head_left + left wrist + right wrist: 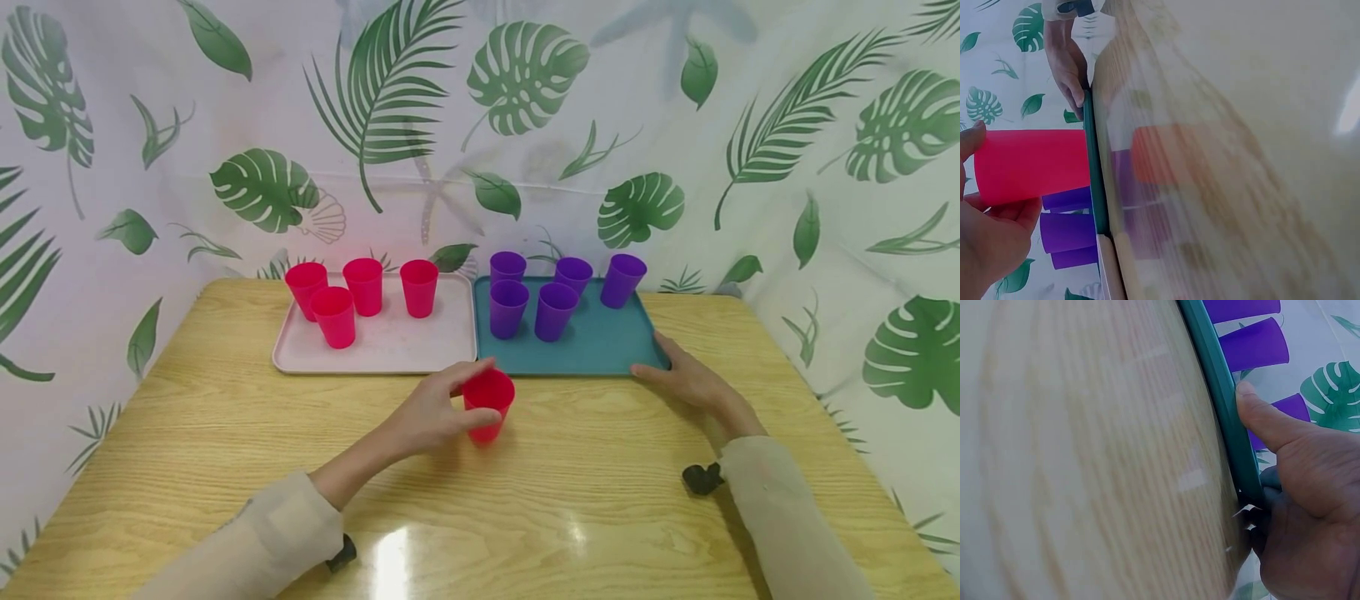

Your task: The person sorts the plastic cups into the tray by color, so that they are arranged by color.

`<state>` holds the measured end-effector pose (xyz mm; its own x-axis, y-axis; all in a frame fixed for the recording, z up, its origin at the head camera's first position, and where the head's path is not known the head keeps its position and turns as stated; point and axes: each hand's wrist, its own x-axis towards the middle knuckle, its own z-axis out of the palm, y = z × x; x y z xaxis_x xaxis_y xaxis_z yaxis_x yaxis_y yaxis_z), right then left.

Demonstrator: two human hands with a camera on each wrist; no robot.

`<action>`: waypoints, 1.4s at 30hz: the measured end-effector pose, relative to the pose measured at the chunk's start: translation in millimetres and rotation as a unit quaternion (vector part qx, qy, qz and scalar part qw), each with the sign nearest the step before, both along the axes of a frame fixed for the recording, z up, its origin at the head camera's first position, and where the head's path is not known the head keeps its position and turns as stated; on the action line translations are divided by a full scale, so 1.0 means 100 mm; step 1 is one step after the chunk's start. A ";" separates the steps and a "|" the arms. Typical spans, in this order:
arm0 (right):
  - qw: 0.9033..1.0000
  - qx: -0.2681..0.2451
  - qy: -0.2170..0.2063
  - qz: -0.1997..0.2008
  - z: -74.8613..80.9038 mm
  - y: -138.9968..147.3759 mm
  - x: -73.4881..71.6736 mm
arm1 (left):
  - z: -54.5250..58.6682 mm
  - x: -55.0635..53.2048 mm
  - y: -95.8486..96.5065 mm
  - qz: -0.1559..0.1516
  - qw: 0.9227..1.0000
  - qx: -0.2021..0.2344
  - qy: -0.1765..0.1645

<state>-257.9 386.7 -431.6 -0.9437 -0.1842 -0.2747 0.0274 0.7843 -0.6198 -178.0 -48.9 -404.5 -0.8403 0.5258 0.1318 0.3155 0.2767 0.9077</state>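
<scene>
In front of the two trays, my left hand (427, 412) holds a red plastic cup (483, 423) with thumb and fingers on either side of it. The left wrist view shows this cup (1035, 164) from the side, the fingers round its rim end. At the front right corner of the teal tray (592, 358), my right hand (697, 383) grips the rim. Its thumb lies along the front edge in the right wrist view, while the other fingers are partly hidden. Several purple cups (557, 312) stand on the teal tray.
A pale pink tray (405, 354) lies against the teal tray's left side, with several red cups (333, 318) standing on it. Both trays sit toward the back of the wooden table (570, 492). A leaf-patterned cloth (555, 167) hangs behind and at the sides.
</scene>
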 end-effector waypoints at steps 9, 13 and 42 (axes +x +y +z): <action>1.000 0.003 -0.007 0.005 0.02 -0.02 0.01 | 0.04 -0.05 -0.10 0.020 1.000 0.001 0.010; 1.000 0.007 -0.005 0.007 0.01 -0.02 0.01 | 0.05 -0.08 -0.15 0.024 1.000 0.005 0.012; 1.000 0.008 -0.005 0.003 0.01 -0.02 0.01 | 0.24 -0.50 -0.75 0.144 0.989 -0.016 -0.007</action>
<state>-257.1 384.8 -431.0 -0.9399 -0.1858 -0.2864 0.0279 0.7944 -0.6068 -228.4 -123.9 -380.8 -0.9577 0.2675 0.1062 0.2066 0.3821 0.9007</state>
